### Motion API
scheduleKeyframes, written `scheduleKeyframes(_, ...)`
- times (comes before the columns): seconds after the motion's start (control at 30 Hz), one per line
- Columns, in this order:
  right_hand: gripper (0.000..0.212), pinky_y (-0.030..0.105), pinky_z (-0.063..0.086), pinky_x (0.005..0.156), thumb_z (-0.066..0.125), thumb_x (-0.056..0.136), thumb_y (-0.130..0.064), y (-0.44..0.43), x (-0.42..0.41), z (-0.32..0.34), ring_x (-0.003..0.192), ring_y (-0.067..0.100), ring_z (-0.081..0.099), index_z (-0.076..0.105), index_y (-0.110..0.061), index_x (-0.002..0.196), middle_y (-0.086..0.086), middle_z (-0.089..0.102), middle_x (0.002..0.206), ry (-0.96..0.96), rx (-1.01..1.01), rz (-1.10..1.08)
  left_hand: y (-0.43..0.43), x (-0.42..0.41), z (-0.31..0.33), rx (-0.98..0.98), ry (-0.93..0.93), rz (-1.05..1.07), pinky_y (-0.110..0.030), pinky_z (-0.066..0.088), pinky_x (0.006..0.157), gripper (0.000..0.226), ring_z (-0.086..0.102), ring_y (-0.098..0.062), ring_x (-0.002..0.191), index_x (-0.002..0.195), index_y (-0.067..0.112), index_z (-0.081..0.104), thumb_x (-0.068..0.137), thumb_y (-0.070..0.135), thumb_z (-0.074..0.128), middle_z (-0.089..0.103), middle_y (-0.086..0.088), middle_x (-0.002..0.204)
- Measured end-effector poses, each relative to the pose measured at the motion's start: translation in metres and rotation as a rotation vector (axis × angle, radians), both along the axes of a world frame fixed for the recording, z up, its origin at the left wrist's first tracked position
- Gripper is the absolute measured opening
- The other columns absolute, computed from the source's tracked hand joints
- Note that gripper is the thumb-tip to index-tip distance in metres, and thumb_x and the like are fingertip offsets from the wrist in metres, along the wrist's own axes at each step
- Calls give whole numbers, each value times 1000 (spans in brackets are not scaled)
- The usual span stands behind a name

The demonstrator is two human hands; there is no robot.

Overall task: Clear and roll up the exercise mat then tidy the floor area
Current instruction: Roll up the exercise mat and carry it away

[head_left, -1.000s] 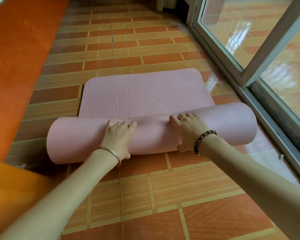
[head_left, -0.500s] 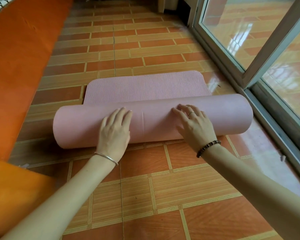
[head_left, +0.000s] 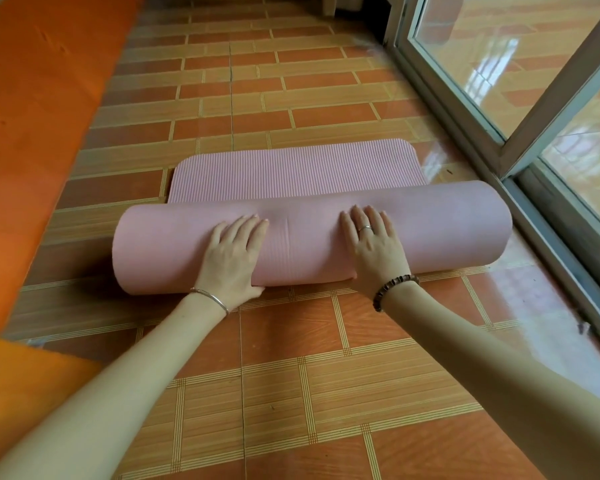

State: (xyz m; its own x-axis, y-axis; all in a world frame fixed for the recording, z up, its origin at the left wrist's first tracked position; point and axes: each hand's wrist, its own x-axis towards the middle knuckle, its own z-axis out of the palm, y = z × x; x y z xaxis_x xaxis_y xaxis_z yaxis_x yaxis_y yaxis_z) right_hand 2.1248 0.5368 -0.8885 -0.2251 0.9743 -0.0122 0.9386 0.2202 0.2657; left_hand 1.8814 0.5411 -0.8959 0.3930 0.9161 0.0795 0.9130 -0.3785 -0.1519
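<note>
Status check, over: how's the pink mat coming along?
Pressing flat on the mat roll: left hand, right hand. Mostly rolled, short flat strip remaining. The door frame is near the roll's right end.

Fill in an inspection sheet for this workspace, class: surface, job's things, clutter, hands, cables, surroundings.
Surface: orange-brown tiled floor, glossy near the door.
Job's things: pink ribbed foam exercise mat, mostly rolled; a short flat end lies unrolled beyond the roll.
Clutter: small dark speck by the door track, too small to identify.
Hands: left hand and right hand both flat, fingers straight, pressing on the roll.
Cables: nothing seen.
Surroundings: grey-framed sliding glass door at right; orange surface at left.
</note>
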Motion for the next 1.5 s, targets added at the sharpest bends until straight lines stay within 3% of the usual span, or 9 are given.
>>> scheduleKeyframes(0.2, 78, 41, 46, 87, 85, 42, -25, -6, 3, 8, 93, 32, 57, 55, -8, 111, 12, 62, 104, 97, 54, 23, -8, 4, 11, 3, -92, 13, -41, 41, 95, 107, 60, -25, 108, 125, 11, 57, 28, 39, 93, 63, -7, 118)
scheduleKeyframes(0.33, 75, 36, 41, 93, 76, 63, -41, -18, 5, 36, 105, 27, 51, 39, -17, 124, 6, 53, 118, 58, -117, 55, -19, 4, 33, -112, -57, -4, -34, 30, 101, 101, 52, -18, 118, 138, 22, 43, 50, 51, 84, 55, 3, 130)
scheduleKeyframes(0.63, 99, 39, 29, 110, 77, 60, -58, -37, 22, 69, 126, 22, 40, 29, -25, 140, 0, 44, 138, 111, -288, 60, -34, -1, 64, -335, -104, -23, -36, 25, 112, 109, 40, -17, 132, 147, 29, 26, 57, 59, 79, 41, 6, 146)
scheduleKeyframes(0.73, 102, 39, 23, 114, 78, 63, -51, -42, 27, 69, 135, 24, 31, 25, -25, 147, 3, 34, 149, 212, -143, 73, -37, -6, 67, -215, -229, 2, -37, 21, 114, 106, 33, -17, 136, 145, 30, 32, 56, 54, 83, 35, 5, 149)
scheduleKeyframes(0.9, 64, 41, 38, 99, 77, 73, -27, -45, 25, 59, 116, 30, 50, 51, -17, 131, 8, 54, 129, 375, 144, 80, -36, -7, 58, 92, -375, 15, -38, 37, 98, 62, 55, -21, 112, 120, 24, 61, 64, 33, 85, 60, 3, 121)
scheduleKeyframes(1.07, 114, 49, 11, 119, 70, 72, -56, -34, 12, 31, 145, 35, 10, 6, -8, 152, 18, 14, 157, 168, -48, 45, -37, 8, 35, 34, -228, 30, -48, 26, 113, 87, 32, -27, 140, 142, 12, 41, 66, 38, 74, 38, -8, 150)
scheduleKeyframes(1.17, 117, 50, 0, 119, 70, 77, -43, -22, 6, 20, 146, 35, -4, -14, -5, 149, 19, -1, 158, 39, -64, 23, -32, 14, 25, -47, -25, 60, -52, 14, 117, 121, 17, -30, 145, 150, 9, 22, 54, 57, 78, 21, -11, 157)
scheduleKeyframes(1.3, 119, 50, 5, 119, 77, 70, -44, -9, 3, 19, 145, 36, 9, -1, -5, 150, 19, 12, 156, 30, -95, 11, -20, 15, 12, -46, 52, 89, -53, 18, 115, 131, 29, -32, 140, 146, 7, 30, 38, 54, 89, 33, -14, 150)
scheduleKeyframes(1.5, 91, 36, 32, 106, 76, 55, -46, -8, 11, 23, 116, 27, 48, 41, -14, 133, 9, 52, 126, 122, -53, 76, -15, 14, 12, 8, -50, 24, -43, 38, 98, 103, 57, -28, 105, 121, 10, 57, 30, 45, 91, 62, -7, 112)
